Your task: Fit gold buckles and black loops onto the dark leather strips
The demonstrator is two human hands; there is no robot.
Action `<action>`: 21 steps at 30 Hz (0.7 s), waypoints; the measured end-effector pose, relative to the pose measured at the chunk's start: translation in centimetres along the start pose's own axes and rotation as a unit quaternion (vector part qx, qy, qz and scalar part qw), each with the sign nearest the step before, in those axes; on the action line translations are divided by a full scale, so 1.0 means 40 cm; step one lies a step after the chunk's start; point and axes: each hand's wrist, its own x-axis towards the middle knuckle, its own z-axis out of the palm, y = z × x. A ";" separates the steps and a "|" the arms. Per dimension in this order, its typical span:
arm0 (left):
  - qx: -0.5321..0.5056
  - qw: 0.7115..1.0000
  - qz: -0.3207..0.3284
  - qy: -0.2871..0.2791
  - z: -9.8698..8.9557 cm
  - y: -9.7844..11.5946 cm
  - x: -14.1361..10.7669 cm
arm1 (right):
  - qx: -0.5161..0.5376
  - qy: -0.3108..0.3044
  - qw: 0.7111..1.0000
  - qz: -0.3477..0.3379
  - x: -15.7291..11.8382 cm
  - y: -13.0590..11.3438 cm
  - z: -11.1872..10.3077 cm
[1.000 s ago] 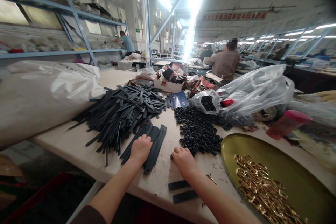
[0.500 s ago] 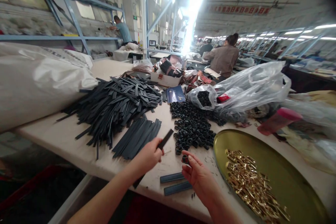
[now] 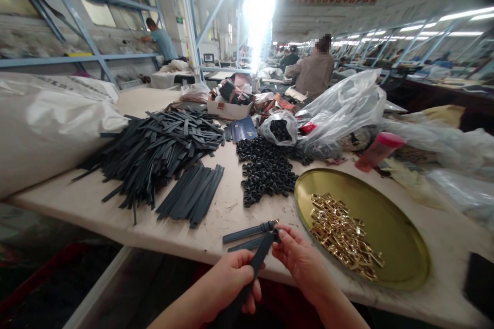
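Note:
My left hand (image 3: 237,278) is closed around a dark leather strap (image 3: 261,257), which slants from the table's front edge up to the right. At the strap's upper end, my right hand (image 3: 295,253) pinches a small black keeper loop (image 3: 276,235); whether the strap tip is inside the loop I cannot tell. Just behind my hands lie two straps (image 3: 243,233), the farther with a loop and a gold buckle at its right end. Beyond them spreads a heap of black keeper loops (image 3: 266,172). Flat strips (image 3: 191,195) lie side by side to the left.
A round gold tray (image 3: 397,231) holding gold buckles (image 3: 341,231) stands right of my hands. A big pile of dark strips (image 3: 165,149) and a white sack (image 3: 50,128) are at left. Plastic bags (image 3: 343,108) and a pink-lidded container (image 3: 380,151) stand back right. People work farther off.
My hands have come together nearer the table's front edge, bringing the strap's end to the loop in my right hand. The view has shifted to the right.

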 end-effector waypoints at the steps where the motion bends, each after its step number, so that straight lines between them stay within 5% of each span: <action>1: 0.016 1.000 0.016 -0.003 0.003 0.000 0.005 | -0.028 -0.017 0.999 -0.014 -0.004 0.005 0.001; 5: 0.153 0.980 0.123 0.028 0.013 0.001 0.026 | -0.105 -0.077 0.991 -0.039 -0.010 0.024 0.006; 13: 0.314 0.921 0.195 0.122 0.019 -0.001 0.045 | -0.224 -0.046 0.971 -0.070 0.008 0.028 -0.005; 18: 0.334 0.924 0.173 0.074 -0.004 -0.012 0.050 | -0.347 -0.054 0.930 -0.108 0.006 0.026 -0.015; 21: 0.306 0.944 0.120 0.012 -0.020 -0.018 0.052 | -0.308 -0.025 0.945 -0.104 0.012 0.014 -0.022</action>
